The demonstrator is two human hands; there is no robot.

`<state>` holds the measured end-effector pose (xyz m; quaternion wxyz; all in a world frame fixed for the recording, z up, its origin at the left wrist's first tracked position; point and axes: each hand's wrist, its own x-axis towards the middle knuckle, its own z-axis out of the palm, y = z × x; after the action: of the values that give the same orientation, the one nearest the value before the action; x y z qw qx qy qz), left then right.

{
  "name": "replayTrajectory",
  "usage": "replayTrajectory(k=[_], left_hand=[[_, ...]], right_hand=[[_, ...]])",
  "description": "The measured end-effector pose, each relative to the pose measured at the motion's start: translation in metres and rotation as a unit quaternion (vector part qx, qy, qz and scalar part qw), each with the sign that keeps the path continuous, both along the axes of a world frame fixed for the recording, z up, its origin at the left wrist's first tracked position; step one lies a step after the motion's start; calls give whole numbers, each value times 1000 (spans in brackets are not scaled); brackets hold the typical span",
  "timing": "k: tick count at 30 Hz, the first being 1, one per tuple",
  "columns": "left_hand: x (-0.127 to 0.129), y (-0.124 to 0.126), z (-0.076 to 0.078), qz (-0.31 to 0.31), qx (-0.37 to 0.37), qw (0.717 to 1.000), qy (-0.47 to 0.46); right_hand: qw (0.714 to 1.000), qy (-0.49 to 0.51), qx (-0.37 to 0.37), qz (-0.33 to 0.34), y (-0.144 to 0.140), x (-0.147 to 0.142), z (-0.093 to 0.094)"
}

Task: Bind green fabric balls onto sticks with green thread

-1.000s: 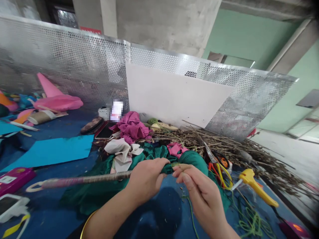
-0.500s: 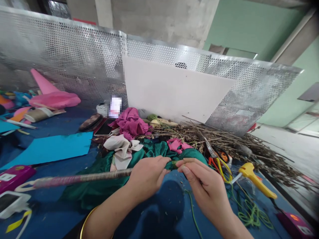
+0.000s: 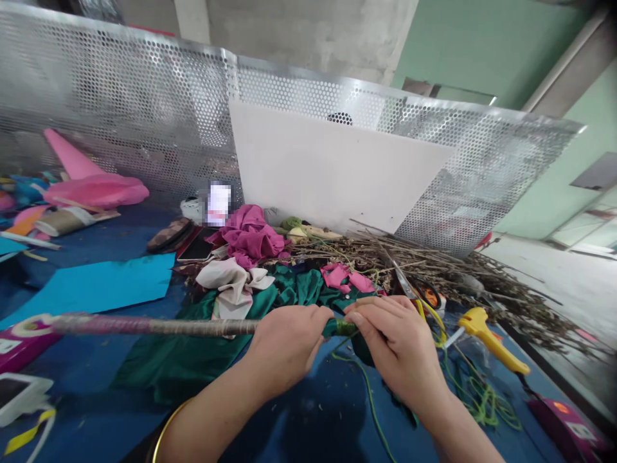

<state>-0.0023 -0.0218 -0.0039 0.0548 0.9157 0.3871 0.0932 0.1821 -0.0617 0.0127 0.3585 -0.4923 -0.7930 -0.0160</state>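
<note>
A long stick (image 3: 197, 327) wrapped in brownish and pinkish strands lies nearly level across the view, with a loop at its left end. My left hand (image 3: 289, 337) is closed around it near the right part. Just beyond, a green-wrapped section (image 3: 344, 326) shows between my hands. My right hand (image 3: 393, 331) has its fingers curled over this green end, the thumb toward me; its fingertips are partly hidden. A thin green cord (image 3: 369, 386) runs from near the green section down toward me. Dark green satin cloth (image 3: 193, 354) lies beneath the stick.
Scissors (image 3: 402, 278) and a yellow glue gun (image 3: 489, 335) lie at the right, near tangled green cord (image 3: 486, 399). Behind are dry stems (image 3: 463, 270), magenta cloth (image 3: 253, 235) and a white board (image 3: 332, 167) against perforated metal. Blue sheet (image 3: 101, 283) lies left.
My right hand has rolled further over the green end, its fingers higher. More of the green section shows. The stick's left end has risen, and the view has shifted slightly.
</note>
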Motion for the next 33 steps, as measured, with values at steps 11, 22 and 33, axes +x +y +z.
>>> replayTrajectory(k=[11,22,33], left_hand=[[1,-1,-9,-54,114,992,25],[1,-1,-12,-75,147,986,14],[3,-2,-12,-84,190,977,45]], right_hand=[[998,50,-47,-6,14,5,-14],[995,70,-64,29,13,3,-10],[995,66,-78,5,20,5,-21]])
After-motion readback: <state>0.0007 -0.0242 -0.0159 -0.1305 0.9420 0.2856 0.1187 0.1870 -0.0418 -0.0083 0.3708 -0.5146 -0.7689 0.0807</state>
